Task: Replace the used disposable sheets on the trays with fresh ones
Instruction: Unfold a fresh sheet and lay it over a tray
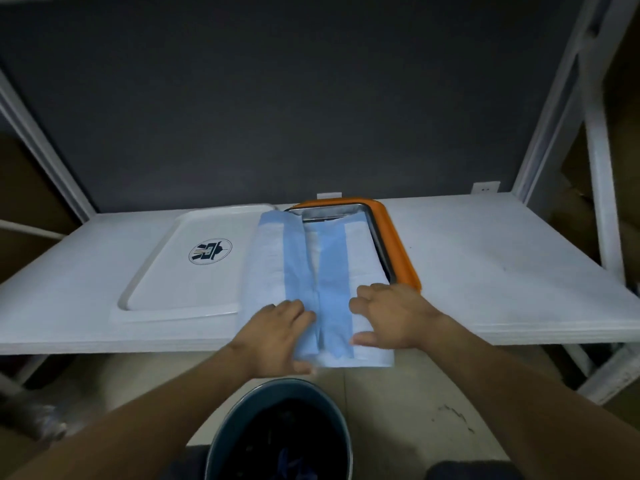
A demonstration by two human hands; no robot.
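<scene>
Left hand (277, 329), right hand (393, 315) bare; forearms (156, 407) bare to frame edge. Dark garment patch (474, 472) at bottom edge, type unclear.

Place: storeroom or back-room work area.
- White metal rack frame (595, 161), uprights at both frame edges, carrying a white counter (485, 258).
- Dark grey wall (277, 98) behind, with a wall socket (486, 187) centre right.
- Blurred brown cardboard boxes (31, 188) at far left and right.
- Tiled floor (398, 410), round dark bin (227, 424) bottom centre.
- Stock on counter: white tray (180, 271) with logo, orange tray (398, 244).
</scene>
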